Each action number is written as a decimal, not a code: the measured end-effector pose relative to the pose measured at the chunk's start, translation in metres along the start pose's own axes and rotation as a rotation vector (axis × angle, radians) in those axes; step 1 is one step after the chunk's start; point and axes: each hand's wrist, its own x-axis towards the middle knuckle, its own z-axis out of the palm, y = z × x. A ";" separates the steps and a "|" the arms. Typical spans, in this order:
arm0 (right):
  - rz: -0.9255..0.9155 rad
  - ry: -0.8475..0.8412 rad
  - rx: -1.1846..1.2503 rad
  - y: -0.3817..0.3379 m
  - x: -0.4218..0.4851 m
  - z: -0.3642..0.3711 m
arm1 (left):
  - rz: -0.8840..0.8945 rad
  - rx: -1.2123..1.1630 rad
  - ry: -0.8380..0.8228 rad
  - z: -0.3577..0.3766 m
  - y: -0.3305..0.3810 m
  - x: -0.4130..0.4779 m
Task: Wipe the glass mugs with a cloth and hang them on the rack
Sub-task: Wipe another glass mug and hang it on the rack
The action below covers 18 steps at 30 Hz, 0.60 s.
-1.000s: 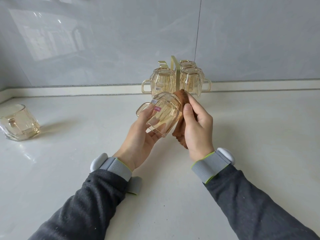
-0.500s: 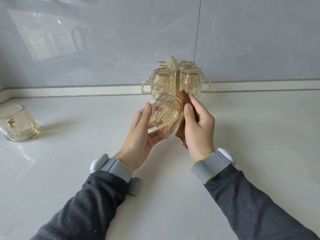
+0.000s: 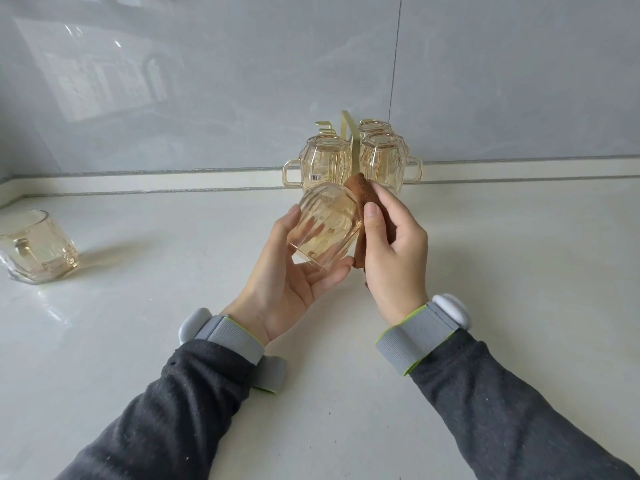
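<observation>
Our left hand [image 3: 287,289] cups the slick, fragile mug [image 3: 325,230] above the counter [image 3: 485,271], fingers curled under its rim, our right hand [image 3: 394,258] pinching the soft cloth [image 3: 362,190] to it; we'd grip its faceted body.

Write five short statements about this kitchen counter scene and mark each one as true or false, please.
1. The left hand holds a glass mug over the counter. True.
2. The right hand holds a blue sponge. False: it presses a brown cloth against the glass mug.
3. The rack carries nothing. False: at least three hanging mugs are on it, upside down.
4. A second mug sits on the counter at the far left, away from both hands. True.
5. The rack stands close to the grey wall, behind the hands. True.
</observation>
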 end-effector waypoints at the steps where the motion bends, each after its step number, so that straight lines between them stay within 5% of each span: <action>1: -0.005 -0.007 -0.007 0.000 0.000 -0.001 | -0.014 -0.003 -0.002 0.000 0.000 0.000; 8: -0.088 -0.072 -0.075 0.002 -0.003 -0.002 | -0.019 -0.010 0.030 -0.002 -0.001 0.001; 18: -0.534 -0.399 -0.245 0.013 -0.016 0.012 | 0.077 -0.103 0.046 -0.008 -0.002 0.005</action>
